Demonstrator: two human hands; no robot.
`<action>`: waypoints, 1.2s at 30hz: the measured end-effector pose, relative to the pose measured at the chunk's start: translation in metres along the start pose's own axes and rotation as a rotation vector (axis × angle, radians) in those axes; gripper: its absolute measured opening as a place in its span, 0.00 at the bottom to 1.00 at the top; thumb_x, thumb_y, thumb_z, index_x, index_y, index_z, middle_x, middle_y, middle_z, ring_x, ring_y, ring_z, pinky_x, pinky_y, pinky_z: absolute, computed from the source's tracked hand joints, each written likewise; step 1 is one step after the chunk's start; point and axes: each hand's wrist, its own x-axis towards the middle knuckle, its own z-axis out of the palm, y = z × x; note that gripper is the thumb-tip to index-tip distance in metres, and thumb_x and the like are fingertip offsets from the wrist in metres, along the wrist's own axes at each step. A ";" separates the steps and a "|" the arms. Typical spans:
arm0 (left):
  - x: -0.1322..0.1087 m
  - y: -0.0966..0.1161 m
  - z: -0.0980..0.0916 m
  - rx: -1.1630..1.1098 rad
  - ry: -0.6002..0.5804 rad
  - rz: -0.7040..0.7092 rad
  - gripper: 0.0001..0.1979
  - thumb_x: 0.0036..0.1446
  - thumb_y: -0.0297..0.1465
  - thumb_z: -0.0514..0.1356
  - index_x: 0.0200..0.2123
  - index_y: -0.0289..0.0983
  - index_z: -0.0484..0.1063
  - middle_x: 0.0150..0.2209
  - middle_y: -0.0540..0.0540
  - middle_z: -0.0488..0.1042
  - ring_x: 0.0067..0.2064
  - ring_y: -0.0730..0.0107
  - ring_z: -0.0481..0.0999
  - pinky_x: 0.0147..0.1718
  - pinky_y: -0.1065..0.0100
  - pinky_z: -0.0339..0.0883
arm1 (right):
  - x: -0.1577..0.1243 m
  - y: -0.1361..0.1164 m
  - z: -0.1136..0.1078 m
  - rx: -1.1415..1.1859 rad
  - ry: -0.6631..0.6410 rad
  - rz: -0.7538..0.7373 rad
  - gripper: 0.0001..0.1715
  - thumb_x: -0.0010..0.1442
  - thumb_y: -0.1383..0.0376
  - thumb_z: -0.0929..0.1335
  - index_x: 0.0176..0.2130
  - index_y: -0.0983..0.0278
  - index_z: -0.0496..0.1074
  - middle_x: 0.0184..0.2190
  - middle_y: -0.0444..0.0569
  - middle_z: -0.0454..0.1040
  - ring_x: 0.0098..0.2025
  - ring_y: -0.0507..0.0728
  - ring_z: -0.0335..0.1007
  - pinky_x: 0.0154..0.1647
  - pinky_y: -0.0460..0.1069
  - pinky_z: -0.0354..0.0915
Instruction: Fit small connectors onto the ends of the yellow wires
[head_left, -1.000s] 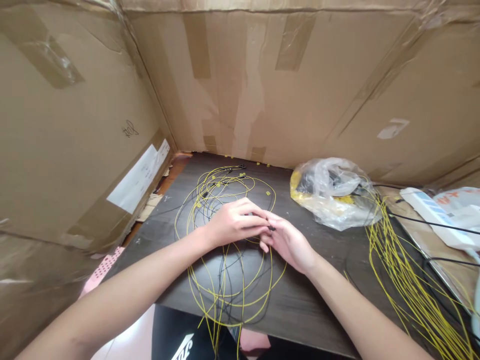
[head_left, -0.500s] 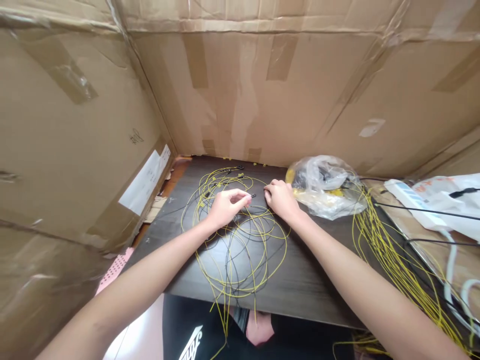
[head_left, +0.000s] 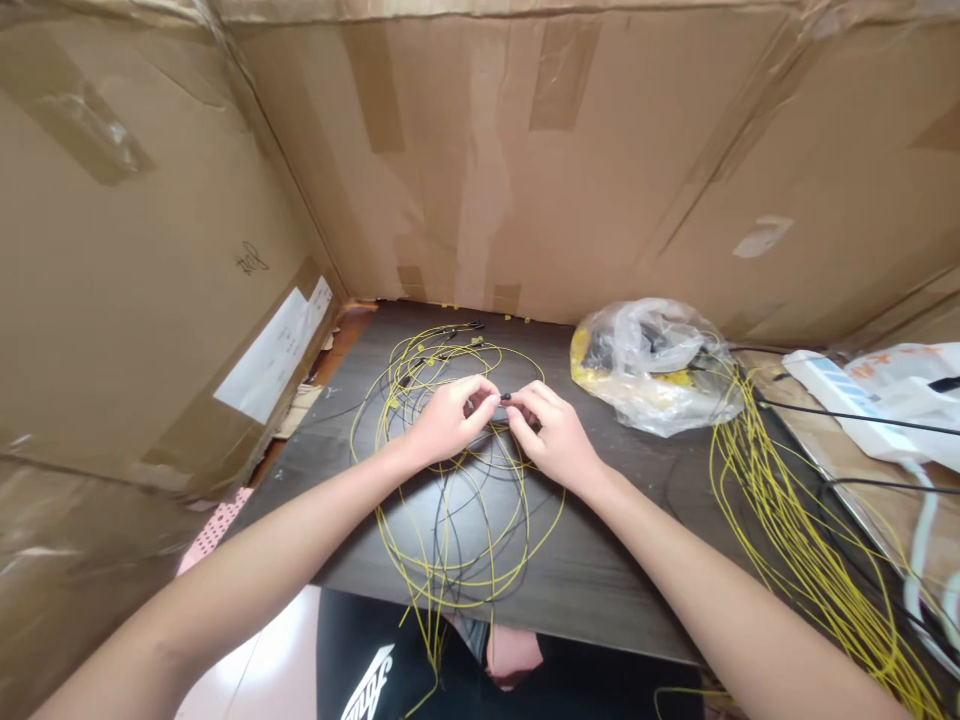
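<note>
Over the loops of thin yellow wire (head_left: 491, 548) and dark wire, my two hands meet fingertip to fingertip. My left hand (head_left: 459, 415) is closed in a pinch on a small black connector (head_left: 505, 397), which pokes out past the thumb and index finger. At the connector's other end, my right hand (head_left: 553, 428) is closed too, thumb and fingers pinched together. Whatever it grips there is too small to name. Behind the hands lie several more black wire ends (head_left: 475, 326) with small yellow tags (head_left: 477, 341).
A clear plastic bag (head_left: 652, 365) with black and yellow contents sits at the back right of the dark table (head_left: 600, 585). A thick bundle of yellow wires (head_left: 795, 530) runs down the right side, near a white power strip (head_left: 851, 400). Cardboard walls (head_left: 465, 180) enclose the back and left.
My right hand has come off the tabletop near the bag and moved left to meet my left hand at the black connector. My left hand keeps its pinch. The view has tilted slightly down.
</note>
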 end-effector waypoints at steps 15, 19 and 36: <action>-0.007 0.002 -0.004 0.293 -0.219 0.156 0.10 0.68 0.32 0.50 0.40 0.37 0.70 0.37 0.42 0.78 0.37 0.63 0.76 0.41 0.61 0.69 | -0.007 -0.008 -0.004 0.057 0.048 0.037 0.09 0.67 0.64 0.65 0.40 0.60 0.75 0.34 0.49 0.73 0.33 0.56 0.68 0.37 0.52 0.68; -0.006 -0.001 -0.003 0.312 -0.199 0.160 0.10 0.67 0.33 0.51 0.40 0.36 0.71 0.36 0.43 0.78 0.37 0.63 0.75 0.39 0.62 0.68 | -0.006 -0.008 -0.003 0.063 0.052 0.058 0.09 0.67 0.64 0.65 0.39 0.61 0.75 0.34 0.49 0.74 0.32 0.55 0.68 0.37 0.52 0.68; -0.003 -0.003 -0.002 0.129 -0.054 0.169 0.08 0.66 0.31 0.61 0.44 0.37 0.79 0.40 0.46 0.83 0.37 0.69 0.80 0.41 0.66 0.75 | -0.005 -0.004 -0.005 0.035 0.104 0.051 0.08 0.65 0.65 0.67 0.36 0.62 0.78 0.31 0.49 0.74 0.31 0.55 0.71 0.36 0.51 0.70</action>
